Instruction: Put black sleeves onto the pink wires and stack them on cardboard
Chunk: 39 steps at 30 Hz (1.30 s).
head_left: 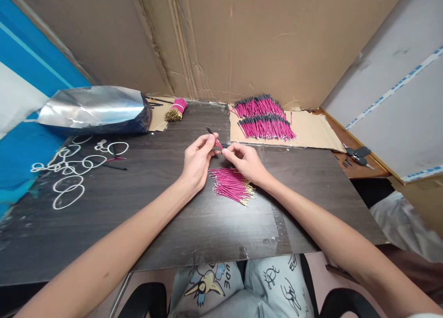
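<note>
My left hand [198,160] pinches a short pink wire [218,143] whose black-sleeved end sticks up past the fingertips. My right hand [244,160] is closed in a pinch at the wire's other end, just right of the left hand. Both hands hover above a loose pile of pink wires with gold tips [231,185] on the dark wooden table [166,216]. Two stacks of pink wires with black sleeves [265,117] lie on a cardboard sheet [311,131] at the back right.
A tied bundle of pink wires [176,109] stands at the back centre. A silver foil bag [93,109] lies at the back left, with white rubber rings [74,170] in front of it. Cardboard walls close the back. Small black parts [358,155] lie at the right.
</note>
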Each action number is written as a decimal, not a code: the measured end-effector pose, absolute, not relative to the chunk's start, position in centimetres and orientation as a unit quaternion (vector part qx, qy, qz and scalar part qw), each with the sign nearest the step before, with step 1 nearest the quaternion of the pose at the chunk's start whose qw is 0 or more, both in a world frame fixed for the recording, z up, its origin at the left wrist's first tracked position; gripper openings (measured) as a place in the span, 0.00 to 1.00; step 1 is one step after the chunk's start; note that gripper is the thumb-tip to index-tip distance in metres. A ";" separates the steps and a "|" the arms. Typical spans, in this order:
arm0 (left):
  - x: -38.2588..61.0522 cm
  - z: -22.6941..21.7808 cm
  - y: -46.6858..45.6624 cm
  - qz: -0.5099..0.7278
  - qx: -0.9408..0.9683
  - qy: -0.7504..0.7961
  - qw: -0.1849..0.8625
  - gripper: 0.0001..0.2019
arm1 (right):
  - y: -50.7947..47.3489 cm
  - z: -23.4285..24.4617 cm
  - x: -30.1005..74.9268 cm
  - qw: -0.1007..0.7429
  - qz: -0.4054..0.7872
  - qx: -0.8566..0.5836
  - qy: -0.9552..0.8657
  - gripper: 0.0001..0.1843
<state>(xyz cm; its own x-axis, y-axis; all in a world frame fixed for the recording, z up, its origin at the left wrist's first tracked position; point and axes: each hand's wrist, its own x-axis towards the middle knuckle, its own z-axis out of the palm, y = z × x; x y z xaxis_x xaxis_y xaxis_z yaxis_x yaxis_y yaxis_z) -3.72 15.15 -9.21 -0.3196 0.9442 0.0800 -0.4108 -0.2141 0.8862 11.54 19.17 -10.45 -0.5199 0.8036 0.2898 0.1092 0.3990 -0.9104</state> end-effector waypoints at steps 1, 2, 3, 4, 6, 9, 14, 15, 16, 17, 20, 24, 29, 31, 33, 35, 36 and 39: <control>-3.8 -9.3 15.2 0.707 0.327 0.405 0.478 0.13 | 19.1 -10.5 11.6 0.380 0.453 -0.307 -0.745 0.19; -3.8 -9.3 15.2 0.709 0.325 0.407 0.476 0.13 | 19.1 -10.4 11.6 0.379 0.454 -0.307 -0.746 0.18; -3.9 -9.3 15.2 0.710 0.322 0.409 0.475 0.13 | 19.0 -10.4 11.6 0.377 0.455 -0.307 -0.746 0.17; -3.9 -9.4 15.2 0.709 0.321 0.409 0.476 0.13 | 19.0 -10.4 11.6 0.376 0.456 -0.308 -0.745 0.17; -3.9 -9.4 15.3 0.708 0.320 0.409 0.479 0.13 | 18.9 -10.3 11.6 0.379 0.457 -0.312 -0.742 0.16; -4.0 -9.4 15.3 0.708 0.319 0.407 0.480 0.13 | 18.9 -10.2 11.7 0.388 0.454 -0.316 -0.738 0.15; -4.1 -9.3 15.3 0.705 0.328 0.412 0.475 0.13 | 19.1 -10.3 11.9 0.421 0.438 -0.321 -0.727 0.16; -4.1 -9.2 15.3 0.705 0.329 0.414 0.472 0.13 | 19.1 -10.3 11.9 0.426 0.434 -0.320 -0.726 0.16; -4.1 -9.3 15.3 0.705 0.331 0.416 0.469 0.13 | 19.2 -10.4 11.9 0.429 0.431 -0.319 -0.727 0.16; -4.1 -9.3 15.3 0.705 0.333 0.419 0.466 0.13 | 19.2 -10.5 11.9 0.430 0.429 -0.319 -0.728 0.17; -4.2 -9.3 15.3 0.700 0.337 0.435 0.455 0.13 | 19.3 -10.6 11.9 0.427 0.424 -0.324 -0.730 0.17; -4.2 -9.2 15.4 0.696 0.344 0.450 0.442 0.13 | 19.3 -10.6 11.9 0.422 0.423 -0.332 -0.731 0.17; -4.2 -9.2 15.4 0.691 0.347 0.457 0.439 0.14 | 19.5 -10.8 12.0 0.432 0.423 -0.320 -0.729 0.15; -4.3 -9.2 15.4 0.689 0.348 0.460 0.439 0.14 | 19.5 -10.8 12.0 0.434 0.420 -0.320 -0.730 0.14; -4.3 -9.1 15.3 0.687 0.349 0.461 0.440 0.14 | 19.5 -10.8 12.0 0.431 0.414 -0.326 -0.733 0.14; -4.3 -9.0 15.3 0.685 0.350 0.460 0.444 0.14 | 19.4 -10.7 11.9 0.427 0.408 -0.329 -0.737 0.14; -4.3 -8.9 15.3 0.685 0.348 0.458 0.446 0.14 | 19.3 -10.7 11.9 0.426 0.404 -0.330 -0.740 0.15; -4.3 -8.8 15.2 0.683 0.341 0.453 0.460 0.13 | 19.1 -10.4 11.8 0.423 0.393 -0.328 -0.748 0.15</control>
